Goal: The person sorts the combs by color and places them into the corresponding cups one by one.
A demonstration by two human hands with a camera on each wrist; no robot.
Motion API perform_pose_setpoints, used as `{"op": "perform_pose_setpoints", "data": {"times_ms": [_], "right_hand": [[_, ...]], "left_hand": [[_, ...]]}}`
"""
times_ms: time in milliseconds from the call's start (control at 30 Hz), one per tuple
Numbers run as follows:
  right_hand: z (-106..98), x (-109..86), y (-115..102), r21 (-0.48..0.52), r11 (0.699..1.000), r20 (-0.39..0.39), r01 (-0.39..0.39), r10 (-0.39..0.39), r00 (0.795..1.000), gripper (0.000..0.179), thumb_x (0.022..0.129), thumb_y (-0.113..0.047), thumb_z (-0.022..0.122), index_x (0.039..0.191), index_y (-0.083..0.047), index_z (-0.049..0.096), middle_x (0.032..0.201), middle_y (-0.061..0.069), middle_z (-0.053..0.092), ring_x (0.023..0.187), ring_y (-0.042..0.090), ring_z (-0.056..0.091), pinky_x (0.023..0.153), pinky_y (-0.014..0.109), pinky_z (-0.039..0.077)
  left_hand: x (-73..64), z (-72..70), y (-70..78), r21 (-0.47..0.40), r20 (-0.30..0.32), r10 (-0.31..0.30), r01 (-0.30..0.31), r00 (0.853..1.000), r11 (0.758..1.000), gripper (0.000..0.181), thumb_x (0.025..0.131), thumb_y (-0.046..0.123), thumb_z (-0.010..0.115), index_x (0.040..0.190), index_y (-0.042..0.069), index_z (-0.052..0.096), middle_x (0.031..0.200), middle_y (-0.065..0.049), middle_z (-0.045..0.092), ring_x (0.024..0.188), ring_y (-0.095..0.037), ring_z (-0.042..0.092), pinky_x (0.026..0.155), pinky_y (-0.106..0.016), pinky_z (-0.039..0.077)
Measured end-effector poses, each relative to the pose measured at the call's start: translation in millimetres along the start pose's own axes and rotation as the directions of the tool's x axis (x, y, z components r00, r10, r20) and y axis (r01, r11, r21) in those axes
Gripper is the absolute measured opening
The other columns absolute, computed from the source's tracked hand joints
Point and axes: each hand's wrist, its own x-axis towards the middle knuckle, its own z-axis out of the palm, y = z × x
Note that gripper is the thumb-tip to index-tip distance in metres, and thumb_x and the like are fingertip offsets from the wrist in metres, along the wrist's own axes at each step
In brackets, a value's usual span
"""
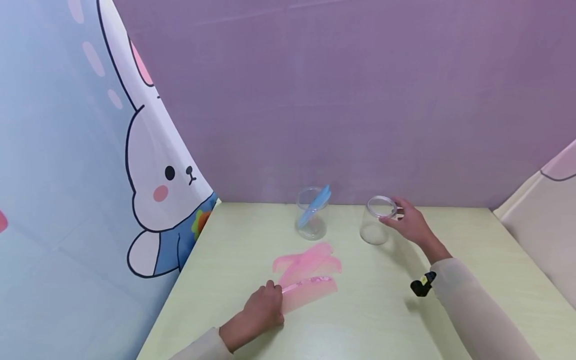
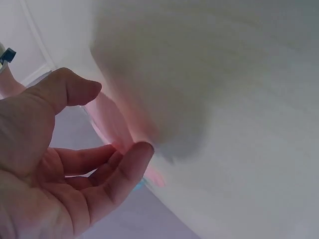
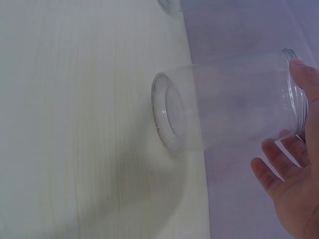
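Observation:
My left hand (image 1: 265, 306) holds the left end of a translucent pink comb (image 1: 310, 291) with a patterned spine, near the front of the table. In the left wrist view, the comb (image 2: 112, 122) lies between the thumb and the curled fingers. Just behind it, more pink combs (image 1: 310, 261) lie crossed. My right hand (image 1: 411, 223) grips the rim of a clear jar (image 1: 374, 225) from the right. Nothing shows inside that jar (image 3: 234, 102) in the right wrist view. Whether its base touches the table cannot be told.
A second clear jar (image 1: 313, 231) stands at the back, left of the gripped one. Inside it leans a blue comb (image 1: 314, 206) whose top sticks out over the rim. The pale table (image 1: 360, 320) ends at a purple backdrop (image 1: 342, 100), with a rabbit-print curtain (image 1: 67, 200) on the left.

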Motion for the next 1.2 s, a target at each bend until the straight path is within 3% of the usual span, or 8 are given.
{"op": "perform_pose_setpoints", "data": {"times_ms": [133,233,400,567,700,900,1100,1200], "right_hand": [[-1.4,-0.3,-1.1,-0.009,1.000,0.000,0.002,-0.002,1.000,0.080,0.094,-0.038,0.073,0.153,0.001,0.036,0.148,0.030,0.047,0.128,0.051,0.054,0.095,0.061,0.053],[-2.7,-0.2,-0.7,-0.015,1.000,-0.004,0.010,-0.010,1.000,0.077,0.094,-0.037,0.073,0.151,0.000,0.038,0.147,0.029,0.048,0.127,0.051,0.055,0.093,0.061,0.053],[-3.0,-0.3,0.7,-0.022,1.000,-0.008,0.020,-0.020,1.000,0.074,0.094,-0.036,0.073,0.150,0.000,0.040,0.146,0.028,0.049,0.126,0.051,0.055,0.092,0.061,0.053],[-2.1,-0.6,0.5,-0.021,0.999,-0.009,0.026,-0.026,1.000,0.074,0.094,-0.036,0.073,0.149,0.000,0.040,0.146,0.029,0.049,0.125,0.052,0.056,0.093,0.062,0.053],[-2.3,-0.5,-0.1,-0.016,0.999,-0.010,0.028,-0.028,1.000,0.073,0.094,-0.035,0.074,0.149,0.000,0.041,0.145,0.029,0.050,0.125,0.051,0.056,0.094,0.061,0.053],[-2.2,-0.6,-0.7,-0.010,1.000,-0.001,0.025,-0.025,1.000,0.073,0.094,-0.034,0.073,0.150,0.001,0.040,0.146,0.029,0.049,0.125,0.052,0.056,0.094,0.061,0.053],[-1.7,-0.5,-0.3,-0.006,1.000,-0.003,0.027,-0.027,1.000,0.073,0.094,-0.034,0.074,0.149,0.000,0.041,0.145,0.028,0.050,0.125,0.052,0.056,0.094,0.061,0.053],[-1.5,-0.7,-0.3,-0.005,1.000,-0.003,0.024,-0.024,1.000,0.073,0.094,-0.034,0.074,0.150,0.000,0.041,0.145,0.028,0.049,0.125,0.052,0.056,0.093,0.061,0.054]], "left_hand": [[1.5,-2.6,-3.4,-0.017,-0.043,0.018,-0.019,0.999,1.000,0.030,0.070,0.010,0.074,0.096,0.000,0.062,0.088,-0.010,0.055,0.070,-0.020,0.051,0.055,-0.030,0.049],[3.1,-6.1,-5.8,-0.046,-0.032,0.027,-0.028,0.999,0.999,0.032,0.074,0.011,0.072,0.103,0.000,0.064,0.093,-0.013,0.058,0.076,-0.022,0.052,0.058,-0.031,0.050],[6.7,-9.6,-11.5,-0.020,-0.038,0.083,-0.084,0.996,0.996,0.030,0.077,0.019,0.075,0.099,0.001,0.065,0.085,-0.010,0.059,0.072,-0.018,0.050,0.057,-0.028,0.049],[12.1,-10.4,-18.8,-0.008,-0.131,0.187,-0.189,0.974,0.982,0.025,0.077,0.022,0.076,0.087,0.002,0.065,0.070,-0.002,0.051,0.064,-0.010,0.041,0.053,-0.022,0.041],[17.5,-11.5,-23.0,-0.051,-0.197,0.241,-0.256,0.950,0.965,0.026,0.078,0.023,0.075,0.091,0.002,0.067,0.069,0.002,0.050,0.066,-0.009,0.042,0.057,-0.019,0.039],[31.2,-11.1,-29.6,-0.192,-0.232,0.217,-0.264,0.948,0.945,0.025,0.081,0.024,0.074,0.095,0.003,0.071,0.064,0.009,0.042,0.065,-0.005,0.041,0.060,-0.017,0.038],[41.5,-10.7,-35.2,-0.263,-0.332,0.169,-0.263,0.928,0.928,0.036,0.081,0.022,0.076,0.108,-0.001,0.074,0.084,-0.006,0.074,0.073,-0.007,0.056,0.068,-0.022,0.051],[47.6,-13.0,-36.0,-0.294,-0.370,0.155,-0.274,0.916,0.916,0.037,0.080,0.022,0.077,0.108,-0.002,0.074,0.097,-0.013,0.078,0.078,-0.011,0.062,0.069,-0.024,0.054]]}}
